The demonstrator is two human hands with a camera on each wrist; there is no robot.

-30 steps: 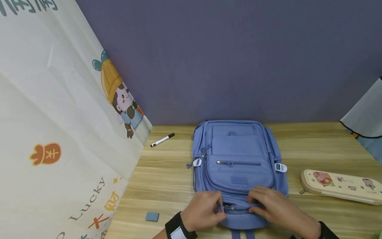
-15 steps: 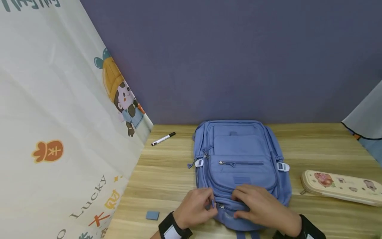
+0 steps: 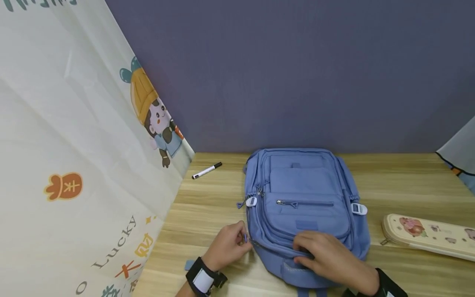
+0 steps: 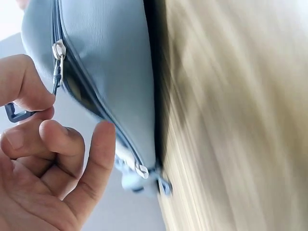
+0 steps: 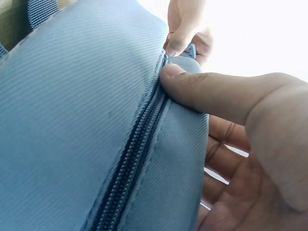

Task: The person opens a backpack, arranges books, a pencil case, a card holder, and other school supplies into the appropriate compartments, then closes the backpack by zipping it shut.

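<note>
A blue backpack (image 3: 308, 181) lies on the wooden table, its near end toward me. My left hand (image 3: 226, 245) is at the bag's near left corner and pinches a zipper pull (image 4: 18, 114) between thumb and forefinger. In the left wrist view the metal slider (image 4: 59, 50) has a parted stretch of zipper on one side, and a second slider (image 4: 141, 171) sits farther along. My right hand (image 3: 326, 255) grips the bag's near edge. Its thumb lies beside the meshed zipper teeth (image 5: 127, 168) in the right wrist view, with the fingers on the other side of the fabric.
A marker (image 3: 206, 170) lies left of the bag, toward the back. A blue-grey block (image 3: 189, 264) is partly hidden by my left wrist. The cream pencil case (image 3: 426, 233) is at the right. A dark wall (image 3: 297, 74) borders the table's back.
My left hand has drawn the zipper pull leftward from the bag's near edge to its left corner. My right hand has shifted slightly left along the edge, still gripping the bag.
</note>
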